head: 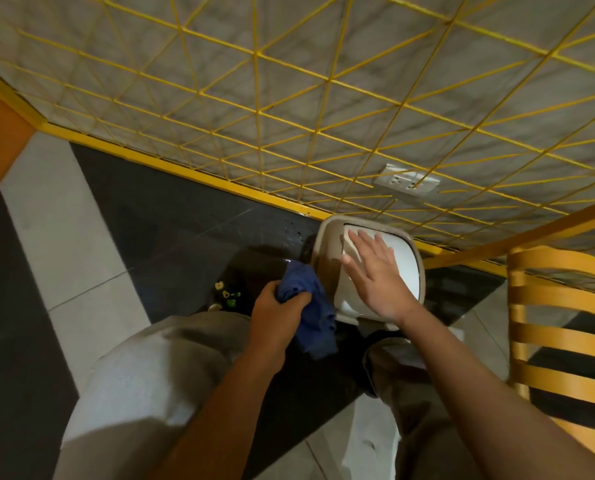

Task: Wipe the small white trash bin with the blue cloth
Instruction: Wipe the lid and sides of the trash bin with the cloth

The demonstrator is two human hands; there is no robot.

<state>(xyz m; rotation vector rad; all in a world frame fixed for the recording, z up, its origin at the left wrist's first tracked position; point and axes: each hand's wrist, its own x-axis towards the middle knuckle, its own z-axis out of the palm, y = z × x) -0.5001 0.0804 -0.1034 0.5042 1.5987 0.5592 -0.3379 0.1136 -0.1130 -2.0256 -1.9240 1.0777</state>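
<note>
The small white trash bin (406, 261) stands on the floor against the wall, seen from above, its swing lid white inside a beige rim. My right hand (375, 275) lies flat on the lid with fingers straight and spread. My left hand (278, 306) grips a bunched blue cloth (309, 306) just left of the bin; the cloth hangs down beside the bin's left side, and whether it touches the bin I cannot tell.
A yellow wire grid (289, 98) covers the wall behind the bin, with a white power outlet (406, 180) on it. A yellow slatted chair (562, 323) stands at the right. Small green bits (227, 296) lie on the dark floor at the left. My knees fill the foreground.
</note>
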